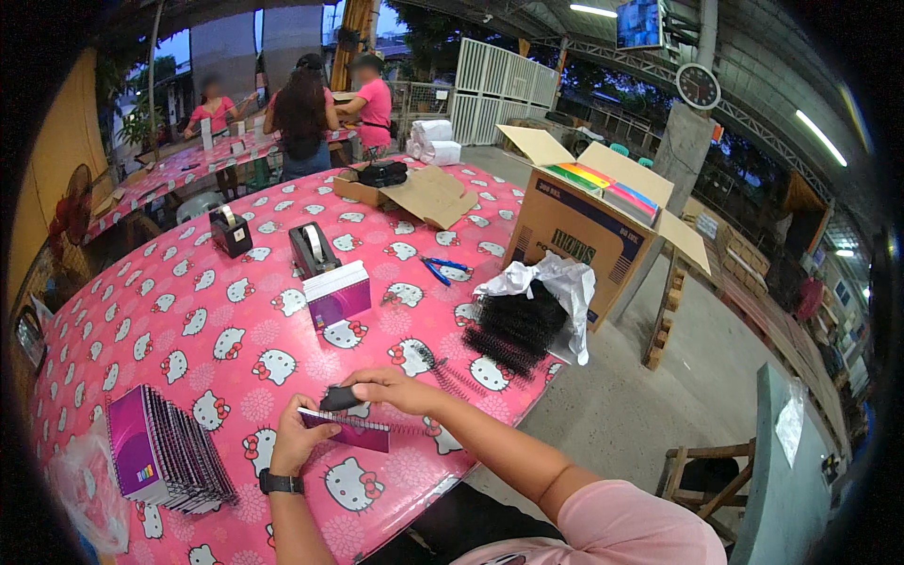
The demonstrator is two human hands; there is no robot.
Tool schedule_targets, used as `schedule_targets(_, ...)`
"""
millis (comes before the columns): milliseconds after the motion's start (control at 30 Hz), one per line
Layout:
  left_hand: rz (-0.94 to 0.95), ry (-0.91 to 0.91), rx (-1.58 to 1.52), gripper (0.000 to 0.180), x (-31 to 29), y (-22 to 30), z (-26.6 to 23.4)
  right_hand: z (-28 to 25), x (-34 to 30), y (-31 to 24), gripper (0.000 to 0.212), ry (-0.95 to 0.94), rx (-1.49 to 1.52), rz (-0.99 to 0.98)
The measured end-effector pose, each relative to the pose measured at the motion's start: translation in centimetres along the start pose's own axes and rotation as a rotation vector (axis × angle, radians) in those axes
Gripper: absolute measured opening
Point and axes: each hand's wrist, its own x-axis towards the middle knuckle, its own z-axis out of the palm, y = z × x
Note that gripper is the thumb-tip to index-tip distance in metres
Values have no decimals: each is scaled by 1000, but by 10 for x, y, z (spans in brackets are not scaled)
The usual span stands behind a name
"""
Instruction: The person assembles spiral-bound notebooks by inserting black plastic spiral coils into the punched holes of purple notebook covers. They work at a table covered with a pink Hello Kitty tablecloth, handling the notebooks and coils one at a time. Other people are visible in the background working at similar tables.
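We pinch a purple notebook (363, 436) with the grip of our left hand (294, 435), its thumb lying across the cover near the left end. The notebook is held over the near part of the pink worktop (247, 325), and a thin wire coil (411, 430) runs out past its right end. The grip of our right hand (381, 388) is closed around a black handheld object (340, 399) just above the notebook's bound edge; we cannot tell whether the two touch.

To our left stands a row of spiral-bound notebooks (141, 443) with purple covers, close beside a crumpled clear plastic bag (89, 480). Beyond our hands we see another purple stack (341, 298), with a tape dispenser (311, 252) just behind it and blue-handled pliers (436, 271) to its right. Near the right edge, black coils (513, 334) lie heaped against white wrapping (574, 297), in front of an open cardboard box (556, 226).
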Motion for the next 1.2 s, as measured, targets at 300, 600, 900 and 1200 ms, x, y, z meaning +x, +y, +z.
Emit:
schedule_targets(300, 30, -43, 107, 37, -1, -5, -6, 14, -10, 2, 47, -59, 494, 53)
schedule_targets(600, -3, -100, -52, 39, -3, -12, -13, 21, 10, 5, 41, 55, -68, 108)
schedule_targets(900, 42, -83, 76, 39, -1, -9, -7, 16, 12, 14, 44, 139, -224, 92)
schedule_targets(1200, 176, -17, 224, 28, -3, 10, 15, 48, 5, -33, 28, 242, -479, -132)
